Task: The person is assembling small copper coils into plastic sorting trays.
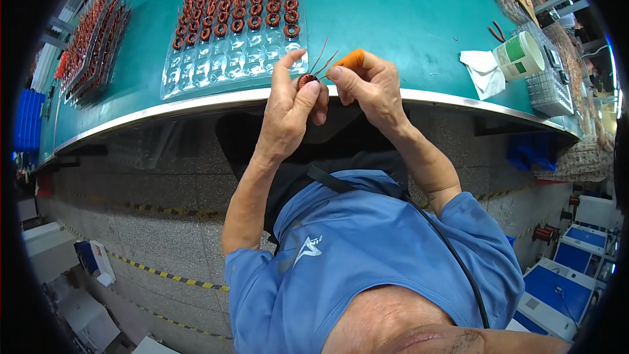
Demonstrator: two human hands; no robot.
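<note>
Pinching a copper-wound ring coil (306, 80) in left hand (288, 108); right hand (370, 85), orange cot on one fingertip, grips its wire leads above clear tray (216, 65)

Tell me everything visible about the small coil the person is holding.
The coil is a small ring wound with copper-coloured wire, reddish-brown and donut-shaped. Two thin wire leads stick up and to the right from it. It is held above the near edge of the green table, pinched between the fingertips of the left hand, while the right hand, wearing an orange finger cot, touches its leads.
</note>
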